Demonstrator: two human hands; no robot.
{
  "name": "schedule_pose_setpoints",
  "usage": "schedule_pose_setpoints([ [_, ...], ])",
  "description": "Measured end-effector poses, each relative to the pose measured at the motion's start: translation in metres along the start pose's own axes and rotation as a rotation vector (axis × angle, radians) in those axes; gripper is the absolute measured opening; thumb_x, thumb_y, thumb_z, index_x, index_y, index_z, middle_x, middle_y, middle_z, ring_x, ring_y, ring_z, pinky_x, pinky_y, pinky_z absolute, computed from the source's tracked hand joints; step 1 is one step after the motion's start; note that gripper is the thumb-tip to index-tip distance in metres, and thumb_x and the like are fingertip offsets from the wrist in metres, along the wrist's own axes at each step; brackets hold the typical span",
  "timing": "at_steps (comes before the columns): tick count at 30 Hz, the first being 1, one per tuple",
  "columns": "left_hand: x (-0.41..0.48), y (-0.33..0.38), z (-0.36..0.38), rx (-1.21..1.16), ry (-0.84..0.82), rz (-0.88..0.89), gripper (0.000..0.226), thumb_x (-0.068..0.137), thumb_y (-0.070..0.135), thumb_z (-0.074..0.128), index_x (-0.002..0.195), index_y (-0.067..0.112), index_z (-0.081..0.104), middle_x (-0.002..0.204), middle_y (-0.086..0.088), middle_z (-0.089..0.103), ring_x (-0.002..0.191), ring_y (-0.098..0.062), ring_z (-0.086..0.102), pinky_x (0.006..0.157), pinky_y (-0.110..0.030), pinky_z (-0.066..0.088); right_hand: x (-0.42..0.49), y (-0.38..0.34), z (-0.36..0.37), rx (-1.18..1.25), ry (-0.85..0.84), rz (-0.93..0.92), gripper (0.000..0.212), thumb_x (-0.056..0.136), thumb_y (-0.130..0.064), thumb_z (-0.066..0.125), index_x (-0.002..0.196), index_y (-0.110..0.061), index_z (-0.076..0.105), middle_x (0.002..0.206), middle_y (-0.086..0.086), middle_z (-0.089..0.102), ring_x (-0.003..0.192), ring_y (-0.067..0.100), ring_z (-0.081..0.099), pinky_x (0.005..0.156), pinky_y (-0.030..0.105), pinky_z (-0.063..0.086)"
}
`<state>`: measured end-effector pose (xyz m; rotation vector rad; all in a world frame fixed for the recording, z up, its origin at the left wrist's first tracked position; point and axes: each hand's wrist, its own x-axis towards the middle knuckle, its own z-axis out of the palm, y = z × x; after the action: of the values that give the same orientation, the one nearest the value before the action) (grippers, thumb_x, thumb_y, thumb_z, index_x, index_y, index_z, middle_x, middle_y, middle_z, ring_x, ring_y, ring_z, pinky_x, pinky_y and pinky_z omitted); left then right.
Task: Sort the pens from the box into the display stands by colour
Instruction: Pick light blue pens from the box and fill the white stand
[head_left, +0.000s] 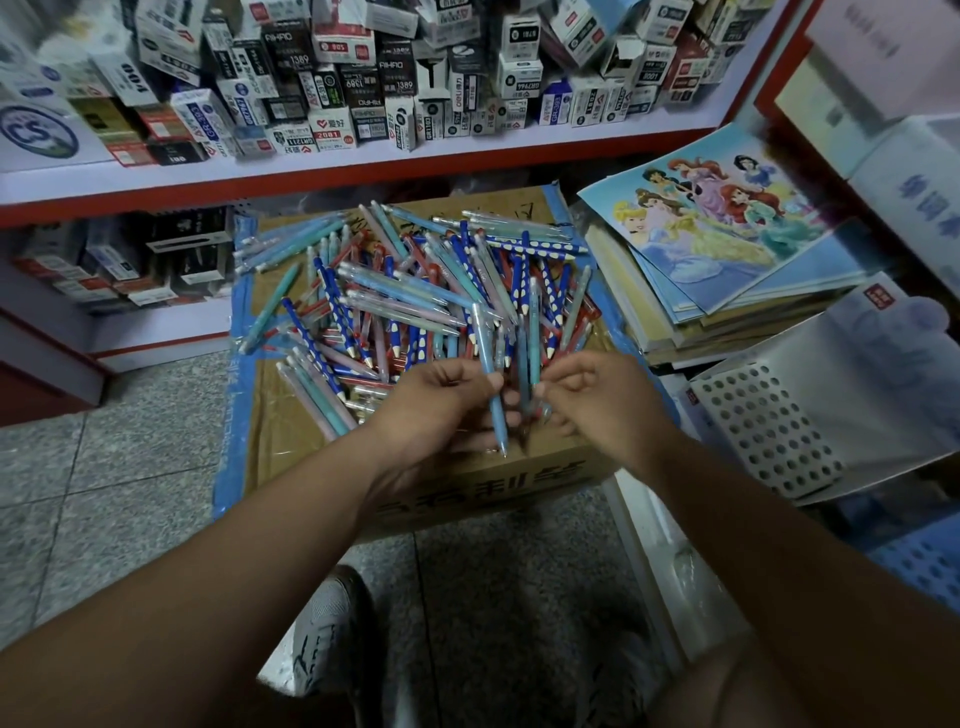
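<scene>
Holds a pale blue pen (492, 387) upright in the left hand (441, 402), pinching it mid-barrel between thumb and curled fingers, tip down toward the near edge of the cardboard box (467, 483). Pinches with the right hand (608, 400) at a teal pen (534, 343) and one or two more barrels standing between the two hands, fingertips bunched together; cannot tell the exact count there. Holds both hands close, almost touching, low over the box, probably to pass like-coloured pens from the picking hand into the collecting one and build a bundle before carrying it off. Works from a loose heap of pens (415, 291) spread over the taped-shut top of the box rather than inside it, presumably tipped out to show the colours at a glance: dotted dark blue, red, pale blue, teal, pinkish. Has a white perforated stand (763, 431), partly under clear plastic wrap, near the box on the right-hand side; likely the destination, with no pens visible in it. Crouches beside a stack of picture books (727, 249) to the right, facing shelves (363, 156) crowded with small stationery cartons (332, 78). Looks to be early in the sort, with most of the heap not yet sorted.
</scene>
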<state>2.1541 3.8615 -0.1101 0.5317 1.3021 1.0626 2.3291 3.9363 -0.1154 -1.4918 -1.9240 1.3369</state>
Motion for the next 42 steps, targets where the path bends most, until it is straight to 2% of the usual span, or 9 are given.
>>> schedule_pose_setpoints([
  [6, -0.003, 0.001, -0.017, 0.086, 0.075, 0.053, 0.005, 0.093, 0.0, 0.061, 0.094, 0.001, 0.065, 0.099, -0.025, 0.072, 0.091, -0.035, 0.072, 0.076, -0.043, 0.062, 0.015, 0.005, 0.0, -0.049, 0.179, 0.104, 0.028, 0.078, -0.035, 0.083, 0.078, -0.015, 0.063, 0.074, 0.008, 0.07, 0.068, 0.027, 0.071, 0.067, 0.052, 0.06],
  [9, -0.004, -0.002, -0.016, 0.166, 0.1, 0.072, 0.013, 0.093, 0.0, 0.06, 0.105, -0.004, 0.064, 0.1, -0.027, 0.071, 0.096, -0.037, 0.071, 0.084, -0.05, 0.059, 0.014, 0.001, 0.006, -0.094, 0.194, 0.094, 0.031, 0.078, -0.029, 0.085, 0.07, -0.016, 0.058, 0.069, 0.01, 0.068, 0.066, 0.03, 0.07, 0.065, 0.053, 0.059],
  [11, -0.004, -0.003, -0.014, 0.185, 0.092, 0.087, 0.006, 0.094, 0.0, 0.06, 0.097, 0.001, 0.065, 0.099, -0.029, 0.07, 0.094, -0.041, 0.07, 0.087, -0.055, 0.057, 0.015, 0.0, 0.006, -0.074, 0.182, 0.113, 0.033, 0.079, -0.02, 0.084, 0.063, -0.019, 0.055, 0.062, 0.002, 0.067, 0.063, 0.026, 0.07, 0.066, 0.052, 0.06],
  [17, 0.001, -0.004, -0.011, 0.218, 0.083, 0.107, 0.015, 0.095, 0.0, 0.059, 0.085, 0.008, 0.065, 0.095, -0.032, 0.069, 0.084, -0.039, 0.068, 0.084, -0.054, 0.056, 0.024, 0.002, 0.002, 0.073, 0.138, 0.283, 0.023, 0.084, -0.006, 0.078, 0.073, -0.013, 0.059, 0.067, 0.012, 0.069, 0.065, 0.029, 0.073, 0.066, 0.045, 0.063],
  [24, 0.004, -0.007, -0.009, 0.195, 0.043, 0.058, 0.006, 0.094, 0.002, 0.06, 0.096, 0.0, 0.066, 0.085, -0.018, 0.072, 0.083, -0.031, 0.069, 0.076, -0.038, 0.058, 0.026, 0.01, -0.007, 0.182, 0.086, 0.401, 0.016, 0.086, -0.006, 0.073, 0.098, -0.003, 0.063, 0.085, 0.018, 0.072, 0.068, 0.023, 0.073, 0.056, 0.03, 0.06],
  [27, 0.002, -0.003, -0.004, 0.176, 0.029, 0.03, 0.017, 0.095, 0.003, 0.059, 0.106, -0.01, 0.063, 0.088, -0.015, 0.073, 0.088, -0.03, 0.07, 0.084, -0.043, 0.059, 0.022, 0.013, -0.012, 0.198, 0.047, 0.427, 0.017, 0.086, -0.006, 0.071, 0.102, -0.002, 0.064, 0.087, 0.019, 0.072, 0.07, 0.025, 0.073, 0.057, 0.03, 0.059],
  [33, 0.0, -0.002, 0.008, 0.168, 0.014, 0.001, 0.026, 0.096, 0.003, 0.058, 0.112, -0.017, 0.057, 0.093, -0.021, 0.072, 0.089, -0.029, 0.069, 0.082, -0.041, 0.059, 0.012, 0.017, -0.017, 0.13, 0.053, 0.377, 0.008, 0.088, -0.005, 0.068, 0.09, -0.01, 0.062, 0.078, 0.016, 0.071, 0.069, 0.025, 0.071, 0.065, 0.035, 0.062],
  [37, 0.0, -0.004, 0.012, 0.136, 0.026, -0.026, 0.022, 0.095, 0.002, 0.059, 0.111, -0.013, 0.059, 0.097, -0.022, 0.072, 0.09, -0.031, 0.068, 0.078, -0.037, 0.06, 0.014, 0.025, -0.02, 0.073, 0.034, 0.364, 0.005, 0.088, 0.001, 0.064, 0.087, 0.004, 0.061, 0.079, 0.021, 0.07, 0.064, 0.027, 0.069, 0.061, 0.036, 0.062],
  [42, 0.002, -0.005, 0.011, 0.122, 0.022, -0.042, 0.023, 0.094, 0.003, 0.06, 0.113, -0.011, 0.061, 0.104, -0.027, 0.071, 0.09, -0.031, 0.07, 0.089, -0.046, 0.058, 0.023, 0.033, -0.023, -0.125, 0.088, 0.278, 0.006, 0.082, -0.003, 0.066, 0.076, 0.0, 0.066, 0.069, 0.017, 0.072, 0.064, 0.033, 0.072, 0.065, 0.049, 0.062],
])
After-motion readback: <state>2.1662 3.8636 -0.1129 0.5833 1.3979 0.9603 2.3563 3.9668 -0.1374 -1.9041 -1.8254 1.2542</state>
